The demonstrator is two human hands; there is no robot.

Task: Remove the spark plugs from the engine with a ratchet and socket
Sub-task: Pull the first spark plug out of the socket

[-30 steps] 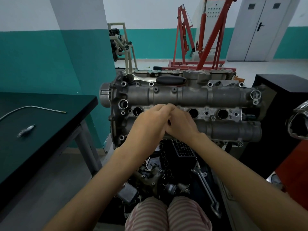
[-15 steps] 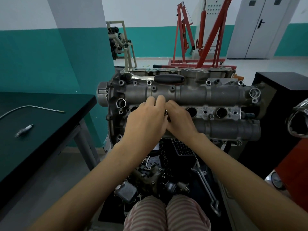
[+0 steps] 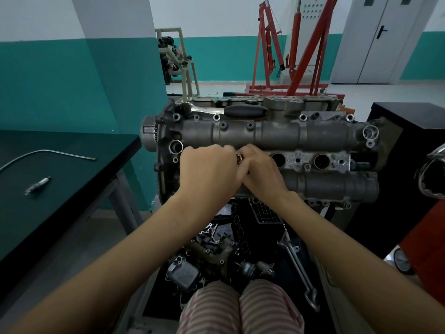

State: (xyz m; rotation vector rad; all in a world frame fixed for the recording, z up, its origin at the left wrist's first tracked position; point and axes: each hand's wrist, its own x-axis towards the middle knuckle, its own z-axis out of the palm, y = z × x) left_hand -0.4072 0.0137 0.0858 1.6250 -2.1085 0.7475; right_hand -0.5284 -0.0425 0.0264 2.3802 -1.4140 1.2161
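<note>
Both hands, left [image 3: 209, 169] and right [image 3: 261, 171], curl around a small metal piece [image 3: 239, 159] on the engine [image 3: 313, 138]

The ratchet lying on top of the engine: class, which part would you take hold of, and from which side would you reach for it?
Grip the ratchet by its black handle, probably coming down from above. It lies flat along the engine's far top edge, handle pointing right and bare on top, while its chrome head sits at the left end. The right hand is nearer the handle.
</note>
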